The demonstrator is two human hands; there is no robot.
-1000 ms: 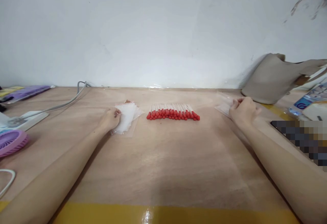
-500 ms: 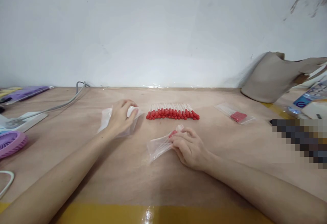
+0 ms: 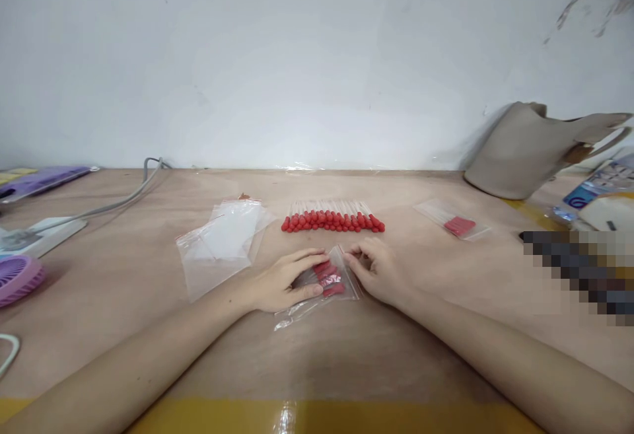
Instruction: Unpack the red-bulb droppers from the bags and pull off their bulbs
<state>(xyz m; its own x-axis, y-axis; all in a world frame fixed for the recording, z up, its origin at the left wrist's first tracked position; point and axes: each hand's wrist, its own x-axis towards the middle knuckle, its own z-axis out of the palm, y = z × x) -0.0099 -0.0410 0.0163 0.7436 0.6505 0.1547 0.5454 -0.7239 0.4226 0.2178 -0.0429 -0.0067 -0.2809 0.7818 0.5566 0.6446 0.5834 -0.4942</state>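
Observation:
On the table in front of me lies a clear zip bag with red-tipped sticks inside, which look like large matches. My left hand grips the bag from the left, thumb below and fingers above the red tips. At the bag's right end, the thumb and fingers of my right hand pinch its zip edge. Just beyond both hands, a row of loose red-tipped matches lies side by side, tips toward me.
Several flat zip bags overlap at left. Another filled bag lies at right. A beige bag leans near the wall. At far left are a purple fan and a power strip with a grey cable.
My left hand has left the pile of bags and moved right to the filled bag. The filled bag has turned, its zip end now toward the right, and my right hand has shifted to that edge.

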